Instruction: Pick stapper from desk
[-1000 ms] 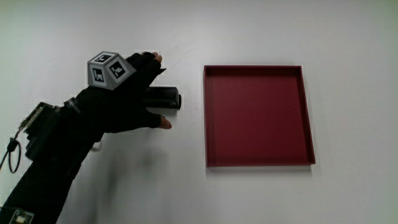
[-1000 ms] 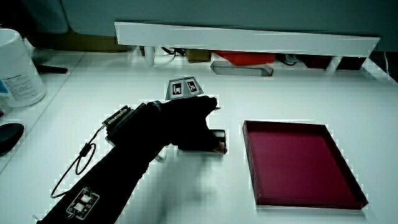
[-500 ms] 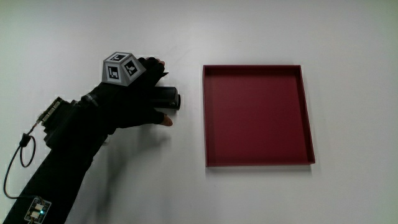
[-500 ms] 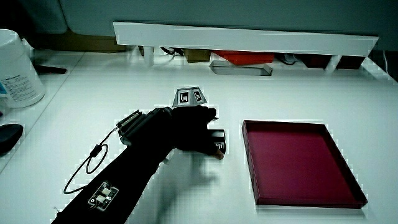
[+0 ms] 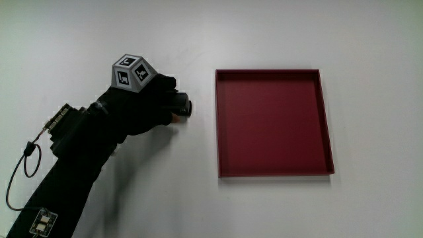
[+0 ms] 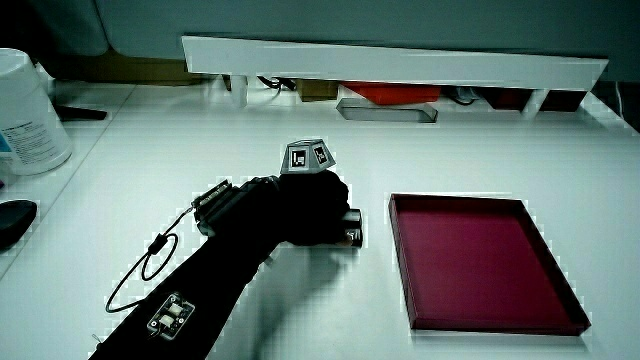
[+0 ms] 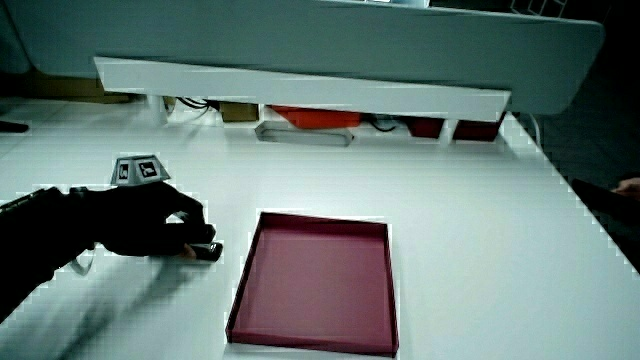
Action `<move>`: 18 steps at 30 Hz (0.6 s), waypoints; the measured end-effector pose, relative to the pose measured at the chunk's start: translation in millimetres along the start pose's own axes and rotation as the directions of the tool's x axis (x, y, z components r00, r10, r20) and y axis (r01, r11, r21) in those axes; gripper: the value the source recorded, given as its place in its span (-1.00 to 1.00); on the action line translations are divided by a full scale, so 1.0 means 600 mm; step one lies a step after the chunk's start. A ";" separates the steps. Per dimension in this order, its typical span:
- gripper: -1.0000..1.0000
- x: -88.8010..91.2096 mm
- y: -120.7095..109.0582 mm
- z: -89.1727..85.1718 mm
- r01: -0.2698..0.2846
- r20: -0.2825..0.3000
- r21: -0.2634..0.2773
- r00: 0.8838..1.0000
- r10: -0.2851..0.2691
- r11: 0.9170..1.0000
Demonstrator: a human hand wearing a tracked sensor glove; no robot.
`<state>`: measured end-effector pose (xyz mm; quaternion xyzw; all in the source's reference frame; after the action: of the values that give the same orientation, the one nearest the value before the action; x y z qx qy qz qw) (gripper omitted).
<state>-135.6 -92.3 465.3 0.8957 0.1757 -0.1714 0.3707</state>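
Observation:
The stapler [image 5: 182, 106] is a short black object lying on the white desk beside the red tray [image 5: 273, 168]; only its end toward the tray shows. The gloved hand [image 5: 153, 105] lies over it with fingers curled around it, the patterned cube [image 5: 131, 72] on its back. In both side views the hand [image 6: 310, 212] [image 7: 160, 230] covers most of the stapler [image 6: 351, 225] [image 7: 207, 250], which still rests on the desk.
The shallow red tray [image 6: 480, 320] [image 7: 310, 342] holds nothing. A white canister [image 6: 28, 110] stands at the table's edge. A low white partition [image 6: 400, 60] [image 7: 300, 90] runs across, with a red object [image 6: 392, 92] under it.
The fingers were spread over the stapler a second ago; they have now closed around it. The stapler has not left the desk.

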 end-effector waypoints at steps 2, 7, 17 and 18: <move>0.89 -0.001 0.001 -0.002 -0.004 -0.001 0.001 1.000 0.004 1.000; 1.00 0.001 -0.002 0.002 0.011 -0.018 0.006 1.000 -0.011 1.000; 1.00 0.046 -0.019 0.033 0.090 -0.016 0.051 0.996 -0.090 0.995; 1.00 0.054 -0.020 0.035 0.100 -0.027 0.059 0.995 -0.098 0.993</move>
<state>-115.8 -93.7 429.7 0.8987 0.2191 -0.1838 0.3324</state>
